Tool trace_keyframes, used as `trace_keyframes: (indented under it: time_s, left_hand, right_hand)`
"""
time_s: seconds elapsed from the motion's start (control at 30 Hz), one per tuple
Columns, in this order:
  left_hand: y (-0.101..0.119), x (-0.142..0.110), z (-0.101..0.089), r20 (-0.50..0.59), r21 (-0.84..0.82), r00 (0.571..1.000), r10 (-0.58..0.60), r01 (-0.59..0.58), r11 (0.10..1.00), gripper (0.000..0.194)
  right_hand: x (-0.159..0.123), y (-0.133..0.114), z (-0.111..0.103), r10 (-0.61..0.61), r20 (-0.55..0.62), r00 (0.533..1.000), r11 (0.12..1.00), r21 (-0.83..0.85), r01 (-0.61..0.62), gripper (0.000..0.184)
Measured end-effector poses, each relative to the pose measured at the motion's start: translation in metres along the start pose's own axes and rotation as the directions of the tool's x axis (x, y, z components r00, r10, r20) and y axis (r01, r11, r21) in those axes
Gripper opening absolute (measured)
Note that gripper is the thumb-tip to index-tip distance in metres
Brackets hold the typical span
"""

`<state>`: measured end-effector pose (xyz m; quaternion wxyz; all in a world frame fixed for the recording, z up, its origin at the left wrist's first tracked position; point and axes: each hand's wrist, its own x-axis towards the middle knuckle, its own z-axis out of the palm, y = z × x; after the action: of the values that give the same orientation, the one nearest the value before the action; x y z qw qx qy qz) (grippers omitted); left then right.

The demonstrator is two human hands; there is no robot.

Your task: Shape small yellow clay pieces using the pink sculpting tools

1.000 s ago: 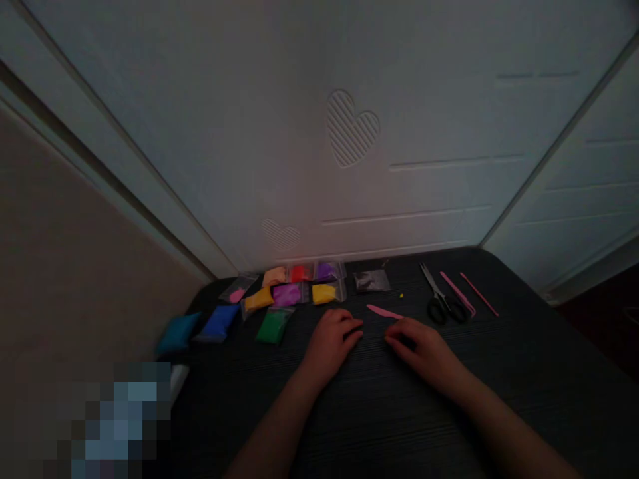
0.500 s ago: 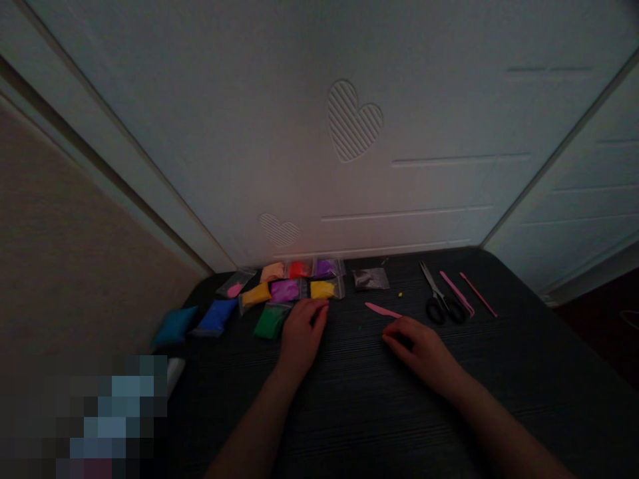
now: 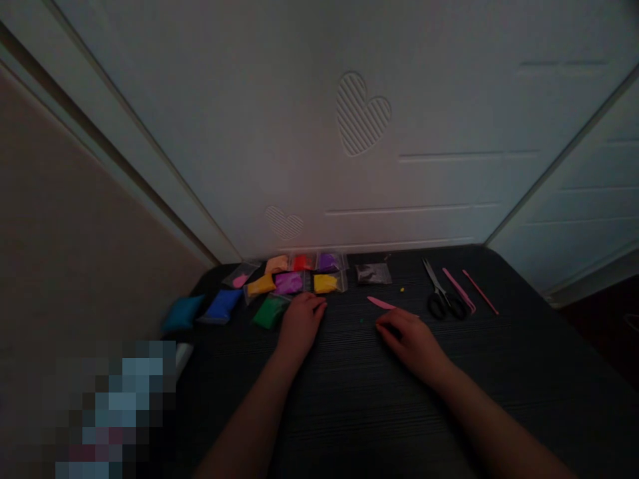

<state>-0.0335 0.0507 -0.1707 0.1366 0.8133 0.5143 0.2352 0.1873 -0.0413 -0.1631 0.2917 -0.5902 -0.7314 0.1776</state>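
Note:
My left hand [image 3: 301,320] rests on the dark table beside a packet of green clay [image 3: 269,311]. Its thumb and forefinger are pressed together at the tips; whatever they hold, if anything, is too small to make out. My right hand [image 3: 412,338] is in a pinch, with a tiny orange-yellow piece, apparently clay, showing at the fingertips. Just behind that hand lies a pink plastic knife [image 3: 381,303], its near end partly covered by the fingers. A tiny green crumb [image 3: 362,320] lies between the hands, and a small yellow bit [image 3: 402,289] sits farther back.
Several clay packets, including yellow [image 3: 326,283], magenta [image 3: 290,283] and blue [image 3: 223,306], line the back left. A dark packet [image 3: 373,273] lies at back centre. Black-handled scissors [image 3: 439,293] and pink tools [image 3: 459,291] are at right. A white panel [image 3: 279,133] rises behind the table.
My right hand has shifted slightly left, uncovering less of the distance to the green crumb. The left thumb and forefinger have drawn closer together. The whole view has tilted slightly.

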Motion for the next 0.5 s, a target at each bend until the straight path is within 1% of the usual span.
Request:
trace_keyframes:
  time_s: [0.2, 0.33, 0.4, 0.5]
  left_hand:
    - [0.005, -0.001, 0.001, -0.004, 0.004, 0.999, 0.049, -0.049, 0.999, 0.016]
    - [0.012, -0.004, 0.000, -0.027, -0.055, 0.997, 0.069, -0.070, 0.996, 0.011]
    - [0.015, -0.005, 0.001, -0.039, -0.103, 0.998, 0.049, -0.053, 0.993, 0.011]
    - [0.017, -0.005, 0.001, -0.034, -0.182, 0.999, -0.043, 0.036, 0.983, 0.013]
  right_hand:
    - [0.000, 0.002, 0.002, -0.004, -0.007, 1.000, 0.999, -0.038, 0.003, 0.013]
    - [0.001, 0.001, 0.003, -0.014, -0.013, 1.000, 0.998, -0.064, 0.013, 0.014]
    - [0.002, -0.001, 0.003, -0.018, -0.013, 1.000, 0.997, -0.075, 0.017, 0.014]
    - [0.003, -0.002, 0.003, -0.017, -0.011, 1.000, 0.996, -0.092, 0.016, 0.015]
